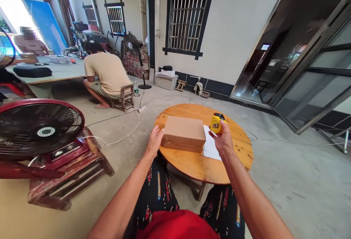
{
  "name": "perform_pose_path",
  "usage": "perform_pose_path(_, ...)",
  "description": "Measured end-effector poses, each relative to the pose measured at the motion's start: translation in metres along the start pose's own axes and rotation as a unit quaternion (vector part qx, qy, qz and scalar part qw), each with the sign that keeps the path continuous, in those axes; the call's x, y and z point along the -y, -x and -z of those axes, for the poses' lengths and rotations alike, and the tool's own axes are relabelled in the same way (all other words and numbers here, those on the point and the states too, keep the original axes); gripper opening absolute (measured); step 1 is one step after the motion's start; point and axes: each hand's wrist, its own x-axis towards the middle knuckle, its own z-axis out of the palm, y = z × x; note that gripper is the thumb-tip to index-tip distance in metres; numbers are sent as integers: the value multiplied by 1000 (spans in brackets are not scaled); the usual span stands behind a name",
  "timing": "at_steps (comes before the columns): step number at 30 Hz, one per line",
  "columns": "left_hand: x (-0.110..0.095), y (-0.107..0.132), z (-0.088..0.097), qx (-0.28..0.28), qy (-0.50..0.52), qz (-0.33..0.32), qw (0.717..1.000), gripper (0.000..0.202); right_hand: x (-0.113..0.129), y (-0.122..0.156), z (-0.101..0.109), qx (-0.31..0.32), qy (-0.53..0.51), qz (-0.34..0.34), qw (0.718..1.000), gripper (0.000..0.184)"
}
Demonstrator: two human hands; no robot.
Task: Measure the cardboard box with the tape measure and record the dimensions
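Observation:
A closed brown cardboard box (184, 133) lies on the round wooden table (238, 140) in front of me. My left hand (155, 140) is at the box's left end, fingers stretched out and close against it; whether they press on it I cannot tell. Above the table, to the right of the box, my right hand (223, 138) grips a yellow and black tape measure (216, 124). No blade shows drawn out of it. Under that hand, white paper (211, 149) lies beside the box, partly covered.
A red fan (45, 131) stands on a wooden stool (68, 173) at my left. Further back, a person (106, 67) sits on a small chair by a large table (65, 71), with another person behind it. A power strip (142, 109) and cables cross the floor.

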Motion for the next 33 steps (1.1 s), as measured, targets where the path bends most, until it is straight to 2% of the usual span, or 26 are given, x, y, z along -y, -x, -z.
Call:
perform_pose_path(3, -7, -12, -13, 54, -5, 5, 999, 55, -9, -5, 7, -5, 6, -15, 1000, 37)
perform_pose_path(6, -11, -11, -18, 102, -7, -26, 994, 41, -20, -5, 6, 17, -3, -7, 1000, 33)
perform_pose_path(8, -8, -5, -15, 110, -6, -60, 992, 47, -24, -2, 7, 41, -20, 10, 999, 34)
perform_pose_path(12, 15, 11, -3, 89, -8, -110, 990, 69, -31, 17, 26, 89, -52, 19, 995, 36)
perform_pose_path(16, 50, 26, -2, 52, -30, -98, 993, 65, -55, 43, 54, 99, -95, -38, 990, 34)
perform_pose_path(19, 61, 27, -8, 26, -49, -89, 994, 62, -72, 53, 66, 92, -129, -68, 985, 30)
perform_pose_path(24, 49, 29, -5, -4, -85, -92, 992, 59, -67, 52, 75, 96, -124, -72, 985, 36)
perform_pose_path(27, 36, 48, 4, -60, -117, -90, 987, 56, -53, 55, 86, 122, -112, -102, 981, 39)
perform_pose_path(29, 23, 68, 4, -67, -141, -78, 985, 46, -44, 61, 92, 174, -73, -120, 975, 44)
perform_pose_path(30, 15, 78, 1, -34, -150, -61, 986, 41, -39, 65, 93, 206, -46, -125, 969, 48)
perform_pose_path(33, -12, 104, -19, 168, -115, 26, 979, 39, -20, 75, 91, 321, 60, -137, 935, 59)
